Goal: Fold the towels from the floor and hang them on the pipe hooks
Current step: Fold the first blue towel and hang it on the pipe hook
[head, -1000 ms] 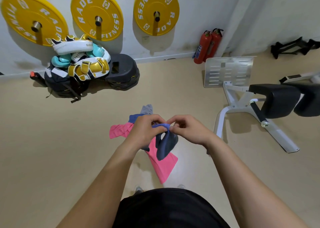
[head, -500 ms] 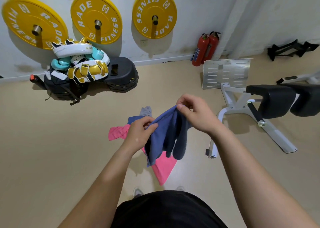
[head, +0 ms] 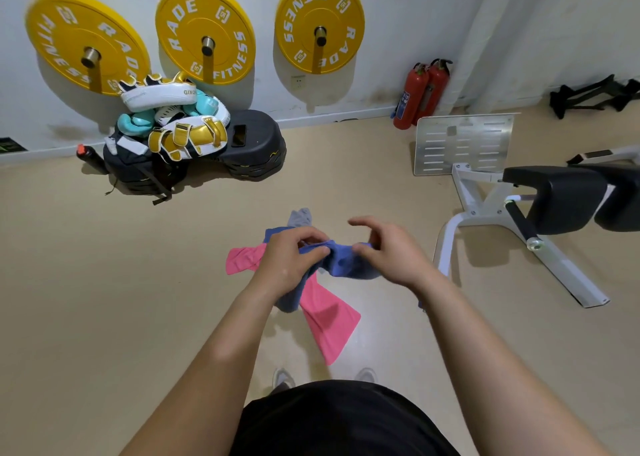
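Observation:
I hold a blue towel [head: 341, 261] bunched between both hands above the floor. My left hand [head: 289, 259] pinches its left end, and a loose part hangs down below that wrist. My right hand [head: 388, 251] grips the right end with thumb and lower fingers while the index finger is raised. On the floor beneath lies a pink towel [head: 329, 320], spread in a long strip. A grey towel [head: 300, 217] and another blue cloth [head: 275, 233] peek out just beyond my left hand. No pipe hooks are in view.
Three yellow weight plates [head: 206, 32] hang on the white wall. Below them sits a pile of boxing pads and bags [head: 173, 136]. Two red fire extinguishers [head: 420, 93] stand by the wall. A white-framed bench with black pads [head: 554, 199] stands at the right.
The towel was stretched out between my hands with the right hand raised; now the hands have come back level and closer, and the towel is bunched between them.

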